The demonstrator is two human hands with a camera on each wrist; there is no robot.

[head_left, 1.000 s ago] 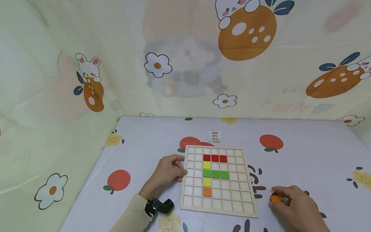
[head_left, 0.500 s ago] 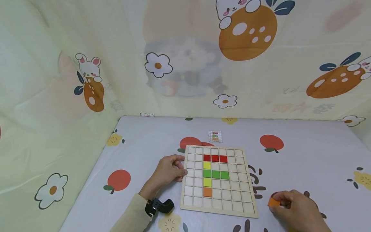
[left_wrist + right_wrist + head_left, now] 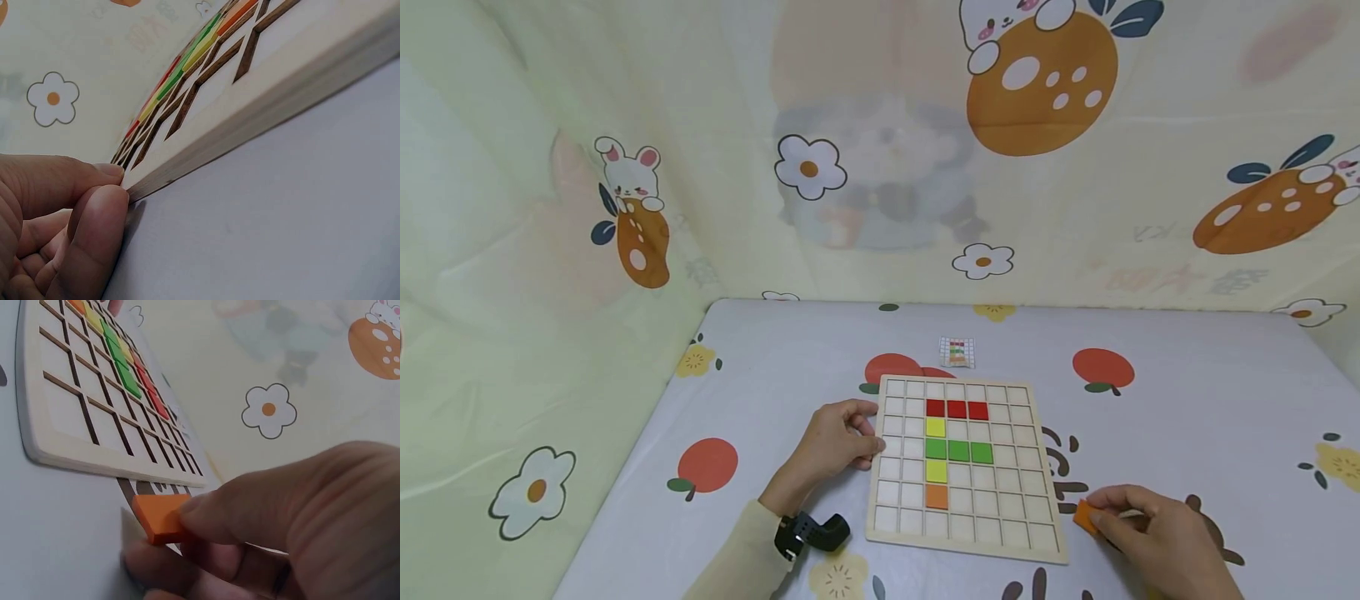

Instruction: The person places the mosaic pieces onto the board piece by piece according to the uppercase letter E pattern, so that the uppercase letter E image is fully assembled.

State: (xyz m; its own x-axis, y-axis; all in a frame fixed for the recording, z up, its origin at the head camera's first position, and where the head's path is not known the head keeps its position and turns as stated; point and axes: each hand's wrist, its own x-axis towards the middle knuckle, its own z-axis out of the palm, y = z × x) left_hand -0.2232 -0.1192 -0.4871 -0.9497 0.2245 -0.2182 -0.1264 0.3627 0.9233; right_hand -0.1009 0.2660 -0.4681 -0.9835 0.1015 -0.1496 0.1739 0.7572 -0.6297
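A square wooden grid board (image 3: 1007,504) lies on the table, bearing red tiles (image 3: 957,409), yellow tiles (image 3: 936,427), green tiles (image 3: 958,451) and one orange tile (image 3: 936,497). At its left edge, my left hand (image 3: 835,437) holds the rim with thumb and curled fingers; in the left wrist view the fingertips (image 3: 107,181) meet at the wooden side. Just right of the board, my right hand (image 3: 1161,537) pinches another orange tile (image 3: 159,515) between thumb and fingers, apart from the board. The palm side of the right hand is hidden in the head view.
A small pattern card (image 3: 957,352) with a coloured grid lies behind the board. The tablecloth (image 3: 775,367) has printed fruit and flowers. A patterned curtain (image 3: 880,208) hangs behind and at the left. A black strap device (image 3: 808,535) is worn on the left wrist.
My right hand has shifted left toward the board, carrying the orange tile, which now shows more clearly at the fingertips. The left hand and the board stay in place.
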